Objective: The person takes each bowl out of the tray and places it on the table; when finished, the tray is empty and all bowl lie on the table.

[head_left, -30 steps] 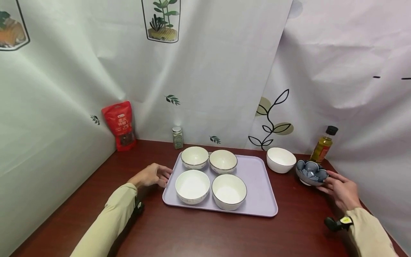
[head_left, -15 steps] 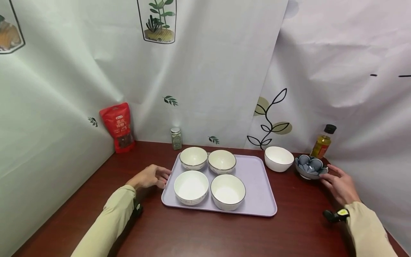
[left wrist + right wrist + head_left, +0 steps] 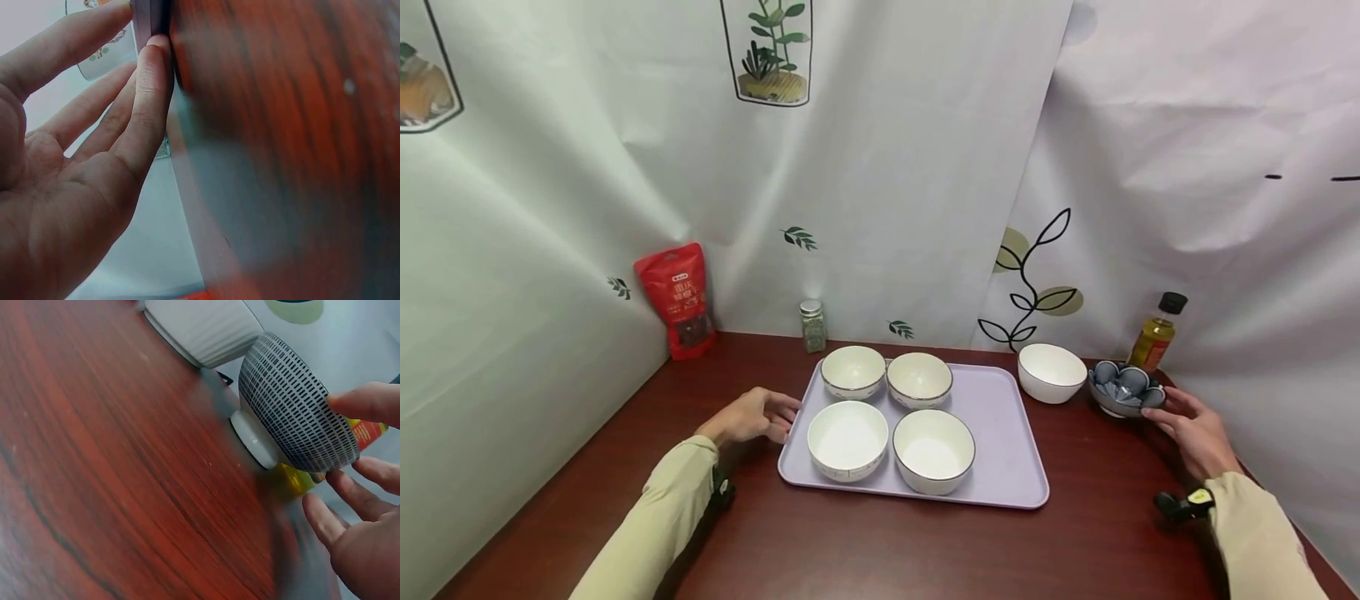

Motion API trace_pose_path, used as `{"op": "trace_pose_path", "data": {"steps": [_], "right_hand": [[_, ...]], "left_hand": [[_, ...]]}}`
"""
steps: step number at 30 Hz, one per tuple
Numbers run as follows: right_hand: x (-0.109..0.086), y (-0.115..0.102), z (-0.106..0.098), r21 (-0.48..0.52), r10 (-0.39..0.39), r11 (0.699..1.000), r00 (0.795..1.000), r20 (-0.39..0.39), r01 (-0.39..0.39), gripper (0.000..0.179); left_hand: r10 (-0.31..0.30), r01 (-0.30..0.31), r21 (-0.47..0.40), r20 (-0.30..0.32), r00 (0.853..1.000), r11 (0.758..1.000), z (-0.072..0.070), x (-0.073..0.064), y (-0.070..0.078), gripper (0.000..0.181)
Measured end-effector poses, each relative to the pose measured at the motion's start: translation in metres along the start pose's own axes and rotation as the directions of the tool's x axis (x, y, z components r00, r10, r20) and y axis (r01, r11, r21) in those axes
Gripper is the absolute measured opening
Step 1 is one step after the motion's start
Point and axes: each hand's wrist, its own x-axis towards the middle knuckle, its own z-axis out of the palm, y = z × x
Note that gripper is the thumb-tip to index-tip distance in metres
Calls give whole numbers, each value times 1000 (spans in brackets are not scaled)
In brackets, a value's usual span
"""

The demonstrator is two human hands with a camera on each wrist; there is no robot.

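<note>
Beside the left edge of the lilac tray is my left hand, with thumb and fingertips right at the rim and its fingers fairly straight. Several cream bowls stand on the tray, among them a front-left bowl and a front-right bowl. My right hand holds a small blue-and-white bowl by its right side, thumb and fingertips around the rim. That bowl is upright, its white foot close to the tabletop. Its inside shows large grey-blue petal shapes.
A white bowl stands between the tray and the patterned bowl. An oil bottle is just behind the patterned bowl. A spice jar and a red pouch stand along the back of the dark wood table, with curtains behind.
My right hand has shifted the patterned bowl slightly back and levelled it next to the white bowl, with its fingers slightly more spread. My left hand stays at the tray edge.
</note>
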Motion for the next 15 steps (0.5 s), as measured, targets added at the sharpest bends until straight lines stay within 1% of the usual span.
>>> {"op": "trace_pose_path", "data": {"steps": [2, 3, 4, 5, 6, 8, 9, 11, 13, 15], "right_hand": [[-1, -1, -1, -146, -52, 988, 998, -25, 48, 73], [-2, -3, -1, -228, -89, 971, 995, -40, 77, 70], [-2, -5, -1, -304, -131, 947, 990, -56, 108, 65], [-3, -7, 0, -381, -178, 914, 982, -68, 139, 65], [-4, -10, 1, -417, -221, 893, 972, -75, 170, 64], [-7, -19, 6, -457, -293, 860, 953, -78, 228, 65], [-9, -24, 11, -484, -334, 836, 940, -75, 259, 68], [-13, -35, 22, -508, -402, 799, 914, -56, 320, 68], [-17, -44, 37, -513, -452, 768, 892, -10, 383, 66], [-21, -51, 54, -518, -485, 734, 873, 52, 439, 65]], "left_hand": [[0, 0, 2, 0, 1000, 1000, 0, 0, 0, 57], [0, 0, 2, 1, 1000, 1000, 0, 0, 0, 57], [4, -4, 7, 1, 1000, 1000, 0, 1, 0, 57], [7, -7, 8, 2, 1000, 1000, 0, 1, 0, 57], [9, -9, 8, 3, 1000, 1000, 0, 1, 1, 58], [10, -10, 8, 5, 1000, 1000, 0, 2, 1, 58], [8, -8, 9, 4, 1000, 1000, 0, 2, 1, 58], [2, -2, 7, 1, 1000, 1000, 0, 2, 1, 58], [2, -2, 8, 0, 1000, 1000, 0, 2, 0, 58], [-1, 1, 5, -3, 1000, 1000, 0, 2, -1, 58]]}}
